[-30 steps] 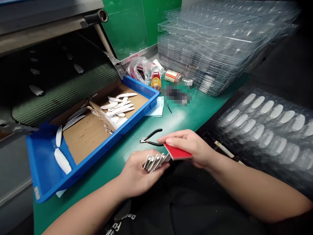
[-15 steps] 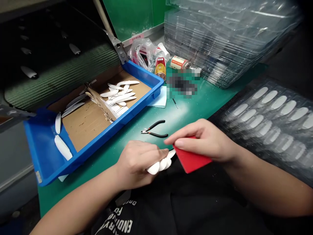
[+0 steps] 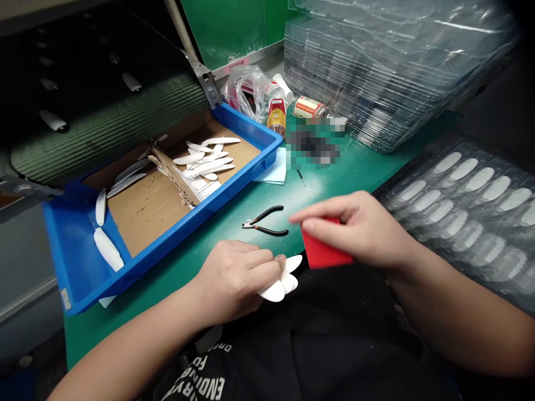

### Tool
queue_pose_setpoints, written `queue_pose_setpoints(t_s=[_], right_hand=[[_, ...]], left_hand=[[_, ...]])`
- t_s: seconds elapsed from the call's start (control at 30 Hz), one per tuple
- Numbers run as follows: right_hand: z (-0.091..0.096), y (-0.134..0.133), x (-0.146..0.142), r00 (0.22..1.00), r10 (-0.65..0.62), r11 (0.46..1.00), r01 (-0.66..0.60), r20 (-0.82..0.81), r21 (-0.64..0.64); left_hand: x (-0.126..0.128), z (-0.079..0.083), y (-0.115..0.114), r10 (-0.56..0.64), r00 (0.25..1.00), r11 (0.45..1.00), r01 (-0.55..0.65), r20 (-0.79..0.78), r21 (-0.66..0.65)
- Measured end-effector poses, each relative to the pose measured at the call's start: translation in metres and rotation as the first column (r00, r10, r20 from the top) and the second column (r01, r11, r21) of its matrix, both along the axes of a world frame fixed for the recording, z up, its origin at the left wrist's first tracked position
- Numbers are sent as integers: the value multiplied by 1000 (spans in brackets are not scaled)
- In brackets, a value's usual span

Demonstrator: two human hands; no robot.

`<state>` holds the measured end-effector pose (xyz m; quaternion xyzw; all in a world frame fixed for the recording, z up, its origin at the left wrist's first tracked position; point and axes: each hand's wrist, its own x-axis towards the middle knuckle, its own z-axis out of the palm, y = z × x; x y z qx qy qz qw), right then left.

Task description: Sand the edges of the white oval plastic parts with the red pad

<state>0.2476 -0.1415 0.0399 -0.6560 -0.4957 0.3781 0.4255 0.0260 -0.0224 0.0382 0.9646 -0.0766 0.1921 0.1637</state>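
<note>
My left hand [image 3: 232, 278] is shut on a fanned bunch of white oval plastic pieces [image 3: 278, 285], whose tips stick out past my fingers to the right. My right hand [image 3: 355, 228] grips a flat red pad [image 3: 324, 248] between thumb and fingers, just right of the white pieces and not touching them. Black-handled side cutters [image 3: 265, 221] lie on the green mat [image 3: 334, 181] above my left hand. More white pieces [image 3: 204, 159] lie in a blue tray [image 3: 167, 234] lined with cardboard [image 3: 144, 220].
A tall stack of clear blister trays [image 3: 388, 72] stands at the back right, and a blister tray of white pieces [image 3: 463, 195] lies to my right. Bottles [image 3: 309, 107] and a plastic bag [image 3: 244, 92] stand behind the blue tray, beside a ribbed conveyor belt [image 3: 104, 125].
My left hand has rolled the bunch so the flat white faces show instead of the edges. The red pad has moved up and right, and the view has shifted slightly.
</note>
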Motion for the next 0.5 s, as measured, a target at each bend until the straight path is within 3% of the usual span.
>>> queue_pose_setpoints(t_s=[0.07,0.1,0.17,0.23,0.3,0.37,0.43,0.5], right_hand=[[-3,1,2,992,114,993,-112,58,-36],[-5,1,5,984,83,996,-75,158,-54],[-12,1,11,919,-120,990,139,377,-24],[-20,-1,19,913,-143,984,172,383,-42],[-31,-5,26,930,-135,985,165,341,-60],[-44,-11,32,947,-108,987,139,303,-84],[-58,-20,39,955,-106,985,140,276,-106],[-73,-31,46,950,-142,980,174,278,-96]], left_hand=[[0,1,-1,-8,1000,1000,8,-12,20],[-1,2,-1,-7,1000,1000,7,-9,23],[-4,5,-2,-6,1000,1000,6,10,-16],[-9,11,1,-2,999,989,8,40,-150],[-17,19,12,120,989,933,-84,84,-349],[-29,32,32,385,918,791,-274,96,-547],[-45,47,61,675,737,554,-483,26,-678],[-60,58,98,851,513,294,-640,-110,-710]])
